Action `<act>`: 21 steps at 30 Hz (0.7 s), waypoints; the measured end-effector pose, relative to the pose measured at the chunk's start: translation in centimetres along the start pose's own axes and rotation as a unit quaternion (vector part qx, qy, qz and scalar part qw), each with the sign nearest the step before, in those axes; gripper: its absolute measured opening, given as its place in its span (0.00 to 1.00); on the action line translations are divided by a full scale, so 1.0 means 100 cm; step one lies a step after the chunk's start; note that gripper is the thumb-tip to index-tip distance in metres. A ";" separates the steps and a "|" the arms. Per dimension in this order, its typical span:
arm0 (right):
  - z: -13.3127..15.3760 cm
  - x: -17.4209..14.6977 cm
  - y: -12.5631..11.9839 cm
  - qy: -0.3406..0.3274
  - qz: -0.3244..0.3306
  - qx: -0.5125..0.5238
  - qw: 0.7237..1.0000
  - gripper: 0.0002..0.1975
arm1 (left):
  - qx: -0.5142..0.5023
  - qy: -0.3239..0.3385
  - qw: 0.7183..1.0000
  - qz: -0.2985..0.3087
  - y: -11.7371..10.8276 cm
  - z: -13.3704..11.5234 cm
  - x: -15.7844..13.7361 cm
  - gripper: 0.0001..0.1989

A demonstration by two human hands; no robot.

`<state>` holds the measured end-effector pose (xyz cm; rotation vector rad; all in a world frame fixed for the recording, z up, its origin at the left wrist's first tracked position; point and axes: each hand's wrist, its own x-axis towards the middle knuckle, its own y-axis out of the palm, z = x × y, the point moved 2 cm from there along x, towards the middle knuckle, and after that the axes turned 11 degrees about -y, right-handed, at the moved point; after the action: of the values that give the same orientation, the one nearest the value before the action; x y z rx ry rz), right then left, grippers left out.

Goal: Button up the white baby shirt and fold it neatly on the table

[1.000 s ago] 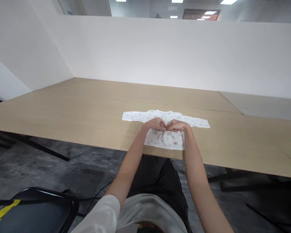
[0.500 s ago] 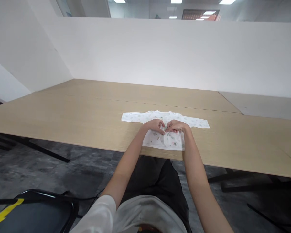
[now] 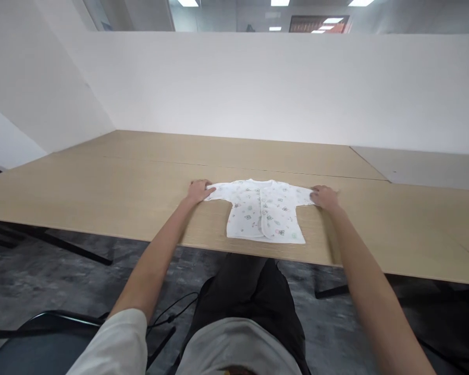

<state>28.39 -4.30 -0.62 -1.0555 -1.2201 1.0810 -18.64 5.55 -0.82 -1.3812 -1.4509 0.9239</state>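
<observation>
A small white baby shirt (image 3: 263, 211) with a scattered print lies flat, front up, near the table's front edge. Its long sleeves stretch out to both sides and its front placket runs down the middle, the flaps overlapping. At the left sleeve end, my left hand (image 3: 199, 191) is closed over the cuff, thumb and fingers at the fabric. The opposite cuff is under my right hand (image 3: 324, 197), its fingers bent around the sleeve end. Both cuffs are partly hidden by the hands.
The shirt rests on a long wooden table (image 3: 140, 182) with a seam along it. Behind stands a white partition (image 3: 234, 83) with glass above. A dark chair (image 3: 42, 344) is at lower left, and a black cable (image 3: 175, 312) hangs below the table.
Both hands have left the shirt's front placket and moved apart, outward to the sleeve ends. The shirt's front is now uncovered and lies flat. The view has shifted slightly.
</observation>
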 end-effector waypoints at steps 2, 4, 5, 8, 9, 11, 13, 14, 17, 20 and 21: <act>-0.002 0.004 -0.008 0.007 0.047 -0.023 0.999 0.17 | -0.001 -0.005 1.000 0.030 -0.008 -0.004 0.005 0.14; -0.001 0.012 -0.030 0.007 0.057 -0.026 0.998 0.14 | -0.008 -0.010 1.000 0.012 -0.026 -0.013 0.015 0.12; 0.000 0.016 -0.047 0.004 0.029 -0.023 0.999 0.13 | -0.018 -0.011 0.999 -0.024 -0.039 -0.019 0.021 0.12; -0.002 0.020 -0.112 0.013 -0.153 -0.009 0.988 0.14 | -0.079 0.006 0.976 -0.202 -0.091 -0.036 0.033 0.13; -0.003 0.017 -0.132 0.021 -0.213 -0.005 0.977 0.15 | -0.101 0.017 0.958 -0.267 -0.108 -0.040 0.032 0.14; -0.007 0.004 -0.161 0.007 -0.309 0.001 0.951 0.16 | -0.123 0.041 0.922 -0.365 -0.133 -0.044 0.022 0.15; -0.008 -0.015 -0.168 -0.032 -0.346 -0.002 0.938 0.15 | -0.112 0.068 0.906 -0.403 -0.140 -0.042 0.003 0.16; -0.008 -0.026 -0.163 -0.049 -0.345 -0.007 0.937 0.14 | -0.096 0.085 0.908 -0.400 -0.137 -0.039 -0.009 0.17; -0.003 -0.065 -0.124 -0.083 -0.295 -0.013 0.952 0.09 | -0.028 0.134 0.945 -0.298 -0.106 -0.021 -0.046 0.14; 0.003 -0.099 -0.074 -0.118 -0.234 0.003 0.965 0.08 | -0.014 0.159 0.970 -0.184 -0.065 0.004 -0.076 0.15; 0.005 -0.109 -0.059 -0.128 -0.218 0.021 0.967 0.08 | -0.018 0.158 0.974 -0.160 -0.053 0.013 -0.082 0.15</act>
<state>27.79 -16.05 3.34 -0.5836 -1.5415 0.9069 -21.82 -3.05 2.91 -1.2100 -1.3937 0.4500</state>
